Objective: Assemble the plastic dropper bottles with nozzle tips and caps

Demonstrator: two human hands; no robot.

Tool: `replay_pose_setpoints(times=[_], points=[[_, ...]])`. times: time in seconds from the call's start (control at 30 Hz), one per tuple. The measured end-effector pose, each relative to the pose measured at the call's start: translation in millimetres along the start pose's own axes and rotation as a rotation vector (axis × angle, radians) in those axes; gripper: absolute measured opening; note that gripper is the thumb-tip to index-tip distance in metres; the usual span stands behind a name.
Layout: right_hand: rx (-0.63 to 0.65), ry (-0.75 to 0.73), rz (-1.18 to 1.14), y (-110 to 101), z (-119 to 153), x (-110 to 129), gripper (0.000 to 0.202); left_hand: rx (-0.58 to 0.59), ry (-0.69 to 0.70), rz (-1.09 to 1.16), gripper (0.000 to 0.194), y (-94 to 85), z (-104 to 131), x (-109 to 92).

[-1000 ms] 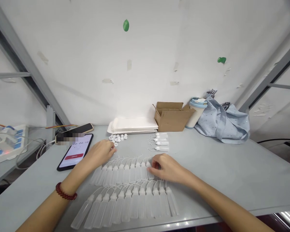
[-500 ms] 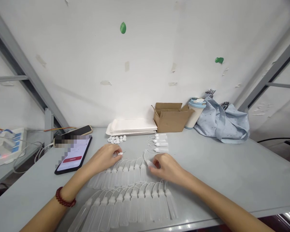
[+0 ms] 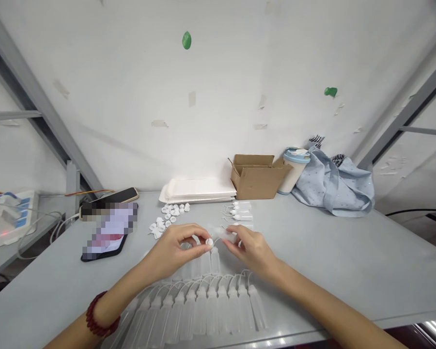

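Between its thumb and fingers my left hand (image 3: 183, 246) pinches a small white cap (image 3: 210, 242). Close by on the right, my right hand (image 3: 252, 248) grips a translucent bottle (image 3: 228, 234), partly hidden by the fingers and blurred. Two rows of translucent bottles with thin bent tubes lie below the hands; the front row (image 3: 201, 310) is in full view, while my left arm and hand cover part of the rear row (image 3: 205, 264). Loose white caps (image 3: 160, 225) lie behind my left hand. Several small bottles with fine tips (image 3: 242, 212) lie behind my right hand.
White flat packages (image 3: 199, 189), an open cardboard box (image 3: 257, 179), a lidded cup (image 3: 292, 172) and a light blue cloth bag (image 3: 336, 186) stand along the wall. Two phones (image 3: 111, 232) (image 3: 125, 197) and a power strip (image 3: 22, 218) are at the left.
My left hand has moved right with a cap, uncovering more loose caps. My right hand has lifted its bottle slightly, and the two hands are now close together.
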State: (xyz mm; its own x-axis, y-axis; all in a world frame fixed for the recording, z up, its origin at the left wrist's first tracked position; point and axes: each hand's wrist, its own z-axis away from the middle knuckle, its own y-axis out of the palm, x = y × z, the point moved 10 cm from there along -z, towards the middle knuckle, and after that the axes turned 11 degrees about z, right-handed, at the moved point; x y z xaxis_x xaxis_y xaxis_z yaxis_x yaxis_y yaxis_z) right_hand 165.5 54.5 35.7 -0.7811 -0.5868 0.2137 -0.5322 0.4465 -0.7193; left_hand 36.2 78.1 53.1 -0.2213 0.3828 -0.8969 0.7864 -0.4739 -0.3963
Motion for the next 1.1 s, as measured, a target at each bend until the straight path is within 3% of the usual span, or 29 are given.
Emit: replay_pose_setpoints(times=[0.13, 0.4, 0.67, 0.83, 0.93, 1.1], points=[[-0.039, -0.029, 0.016, -2, 1, 7, 0.017, -0.099, 0.004, 0.034, 0.014, -9.5, -1, 0], [-0.156, -0.086, 0.014, -18, 3, 26, 0.012, -0.181, 0.024, 0.057, 0.014, -14.9, -1, 3], [-0.215, -0.152, 0.087, -25, 7, 37, 0.014, -0.110, -0.140, 0.317, 0.018, -5.3, -3, 21], [-0.211, -0.200, 0.123, -25, 7, 42, 0.015, -0.082, -0.188, 0.364, 0.018, -1.6, -2, 26], [-0.173, -0.139, 0.005, -25, 5, 37, 0.014, -0.074, -0.165, 0.344, 0.016, -1.5, -2, 25], [-0.010, 0.093, -0.310, -14, 2, 18, 0.016, -0.068, -0.079, 0.299, 0.016, -3.2, -1, 20]])
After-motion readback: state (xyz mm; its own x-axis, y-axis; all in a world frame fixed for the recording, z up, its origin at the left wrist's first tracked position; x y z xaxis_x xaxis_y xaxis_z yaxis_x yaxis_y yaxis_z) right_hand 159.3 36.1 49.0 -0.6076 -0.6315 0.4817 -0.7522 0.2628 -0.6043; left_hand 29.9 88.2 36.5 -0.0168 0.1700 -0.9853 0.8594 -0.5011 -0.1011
